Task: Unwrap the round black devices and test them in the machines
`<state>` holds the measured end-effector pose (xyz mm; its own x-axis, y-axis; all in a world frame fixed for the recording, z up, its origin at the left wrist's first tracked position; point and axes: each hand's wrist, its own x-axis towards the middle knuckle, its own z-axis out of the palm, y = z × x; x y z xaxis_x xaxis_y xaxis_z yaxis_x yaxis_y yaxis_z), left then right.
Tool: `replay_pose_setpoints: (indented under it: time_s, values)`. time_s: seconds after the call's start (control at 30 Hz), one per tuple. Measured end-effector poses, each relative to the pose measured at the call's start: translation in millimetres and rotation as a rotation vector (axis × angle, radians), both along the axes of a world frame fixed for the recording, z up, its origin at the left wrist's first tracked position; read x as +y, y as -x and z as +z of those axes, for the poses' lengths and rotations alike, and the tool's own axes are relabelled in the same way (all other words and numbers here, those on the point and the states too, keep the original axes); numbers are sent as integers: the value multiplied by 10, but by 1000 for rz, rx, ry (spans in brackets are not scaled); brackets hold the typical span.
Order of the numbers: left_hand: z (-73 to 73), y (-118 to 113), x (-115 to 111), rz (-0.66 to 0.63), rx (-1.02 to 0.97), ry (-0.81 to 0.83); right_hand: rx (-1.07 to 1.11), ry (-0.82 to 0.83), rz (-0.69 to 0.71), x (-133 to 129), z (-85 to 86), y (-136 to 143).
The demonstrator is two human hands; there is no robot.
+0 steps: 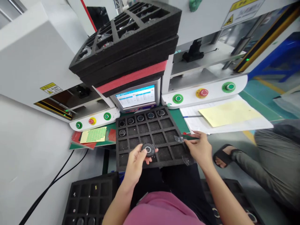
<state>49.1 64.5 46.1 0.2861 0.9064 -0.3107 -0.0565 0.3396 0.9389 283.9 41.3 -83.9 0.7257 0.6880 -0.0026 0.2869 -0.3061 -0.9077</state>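
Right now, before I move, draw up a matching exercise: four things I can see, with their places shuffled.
1. Round black device
2. Clear film
3. Lit screen
4. Green-dotted sheet

A. Behind the foam tray
B. At the right hand
C. Left of the tray
D. In the left hand

Pairs: 1-D, 2-B, 3-A, 4-C

The tray (159, 137) is matt foam, the film (178, 138) glossy plastic, and the round device (150, 150) apparently smooth plastic.
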Motion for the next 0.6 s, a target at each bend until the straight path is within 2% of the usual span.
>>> replay_pose_setpoints:
  time_s: [0.1, 0.2, 0.33, 0.4, 0.5, 0.6]
  values:
    - [-34, -20, -41, -11, -17, 37, 49, -100, -19, -33, 139, 34]
    - [-54, -50, -80, 0, -119, 123, 109, -242, 36, -109, 440, 121]
    - [-69, -89, -109, -22, -171, 156, 263, -461, 240, -263, 938, 286]
    - [-81, -104, -118, -57, -168, 127, 357, -553, 361, -332, 1129, 373]
    - [-88, -120, -133, -86, -204, 85, 422, -593, 471, -391, 1275, 499]
    - [-67, -134, -153, -104, -245, 60, 466, -587, 522, -401, 1296, 607]
